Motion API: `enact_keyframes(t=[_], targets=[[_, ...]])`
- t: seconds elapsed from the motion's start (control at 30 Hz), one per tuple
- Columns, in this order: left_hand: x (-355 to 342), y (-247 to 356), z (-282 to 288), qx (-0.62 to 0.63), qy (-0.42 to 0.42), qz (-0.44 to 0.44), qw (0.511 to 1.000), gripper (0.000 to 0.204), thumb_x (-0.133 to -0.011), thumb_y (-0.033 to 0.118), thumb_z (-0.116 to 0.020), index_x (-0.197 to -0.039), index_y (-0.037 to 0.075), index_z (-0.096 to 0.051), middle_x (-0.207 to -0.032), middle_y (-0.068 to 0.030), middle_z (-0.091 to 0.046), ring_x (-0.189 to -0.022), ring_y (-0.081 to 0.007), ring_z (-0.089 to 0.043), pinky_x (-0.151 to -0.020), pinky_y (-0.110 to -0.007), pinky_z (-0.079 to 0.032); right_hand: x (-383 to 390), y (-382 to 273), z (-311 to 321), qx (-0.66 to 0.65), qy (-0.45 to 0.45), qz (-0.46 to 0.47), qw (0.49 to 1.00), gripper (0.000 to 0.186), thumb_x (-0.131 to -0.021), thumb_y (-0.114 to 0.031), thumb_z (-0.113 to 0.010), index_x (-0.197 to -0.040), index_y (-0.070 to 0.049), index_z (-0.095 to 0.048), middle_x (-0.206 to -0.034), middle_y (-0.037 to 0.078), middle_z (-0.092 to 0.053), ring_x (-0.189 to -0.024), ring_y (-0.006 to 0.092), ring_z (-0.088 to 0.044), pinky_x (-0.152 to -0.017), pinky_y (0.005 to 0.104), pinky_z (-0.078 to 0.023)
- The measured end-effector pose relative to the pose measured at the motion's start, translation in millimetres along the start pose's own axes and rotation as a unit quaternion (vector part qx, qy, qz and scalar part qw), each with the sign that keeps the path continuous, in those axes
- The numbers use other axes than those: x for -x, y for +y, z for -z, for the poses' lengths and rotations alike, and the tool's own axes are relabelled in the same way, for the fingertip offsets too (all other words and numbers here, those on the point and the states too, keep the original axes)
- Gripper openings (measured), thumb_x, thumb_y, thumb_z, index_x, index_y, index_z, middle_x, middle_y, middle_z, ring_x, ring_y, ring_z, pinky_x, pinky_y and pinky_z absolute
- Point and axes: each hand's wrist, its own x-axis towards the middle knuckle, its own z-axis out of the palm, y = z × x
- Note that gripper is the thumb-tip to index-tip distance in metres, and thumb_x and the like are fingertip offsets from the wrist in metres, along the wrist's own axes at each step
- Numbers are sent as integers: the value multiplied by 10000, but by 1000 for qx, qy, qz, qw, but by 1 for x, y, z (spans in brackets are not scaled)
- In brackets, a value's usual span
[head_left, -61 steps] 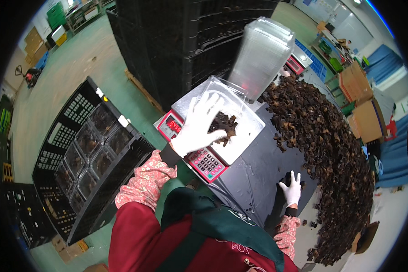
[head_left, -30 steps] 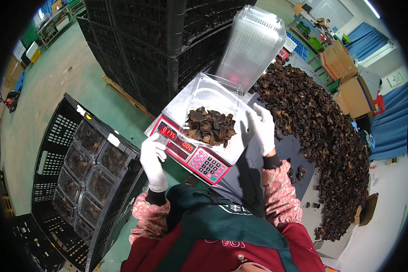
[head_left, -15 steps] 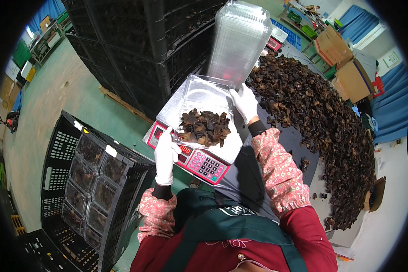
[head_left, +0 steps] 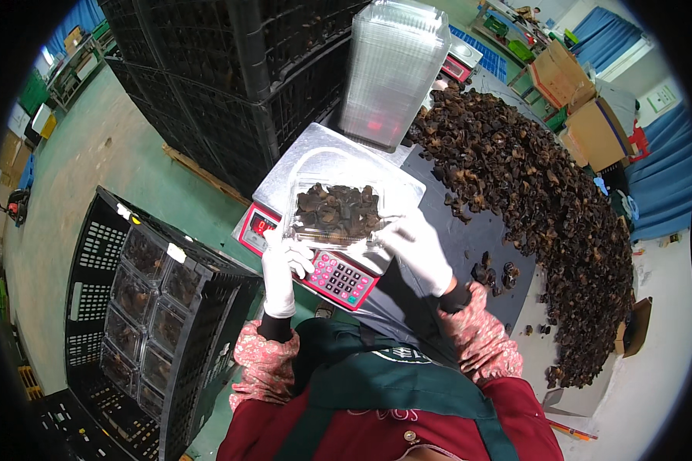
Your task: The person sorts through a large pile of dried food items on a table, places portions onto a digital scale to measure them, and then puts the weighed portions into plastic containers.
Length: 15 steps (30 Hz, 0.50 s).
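Note:
A clear plastic clamshell box (head_left: 294, 206) of dark dried wood ear mushrooms (head_left: 337, 210) rests on the steel pan of a red digital scale (head_left: 324, 146). Its lid appears folded down over the mushrooms, though glare hides part of its edge. My left hand (head_left: 284, 265), in a white glove, grips the near left corner with bent fingers. At the near right corner, my white-gloved right hand (head_left: 417, 244) pinches the box's rim. The scale's keypad (head_left: 338, 276) shows between my hands.
A tall stack of clear boxes (head_left: 392, 77) stands behind the scale. Loose wood ears (head_left: 546, 200) heap along the table's right. Black crates (head_left: 200, 84) tower at the back left. A black crate (head_left: 173, 307) on the lower left holds several filled boxes.
The lid, raised at the back before, has come down over the box. My right hand has moved from the lid's far corner toward me; my left stays by the near left corner.

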Motion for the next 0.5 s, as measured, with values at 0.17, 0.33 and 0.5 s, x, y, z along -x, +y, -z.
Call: enact_keyframes(t=[0.17, 0.33, 0.5], targets=[[7, -4, -5, -82, -29, -41, 995, 460, -1073, 232, -362, -1476, 9, -358, -762, -64, -650, -538, -75, -597, -455, -162, -442, 13, 16, -29, 16, 124, -32, 992, 198, -883, -172, -712, -995, -25, -641, -953, 80, -649, -883, 165, -618, -808, 311, -499], [18, -5, -14, -77, -18, -29, 996, 501, -1053, 187, -408, -1505, 4, -290, -801, -70, -657, -587, -90, -618, -496, -174, -468, 14, 30, -12, -252, -71, -296, 919, 308, -978, -344, -592, -1061, -52, -647, -867, 15, -660, -608, 62, -526, -556, 208, -422], [14, -12, -16, -49, -38, -62, 996, 475, -1037, 189, -429, -1468, 9, -343, -769, -68, -653, -561, -94, -601, -501, -195, -467, 8, 47, -11, -390, -67, -269, 878, 217, -978, -235, -558, -957, -28, -620, -749, 27, -616, -482, 44, -423, -434, 194, -295]])
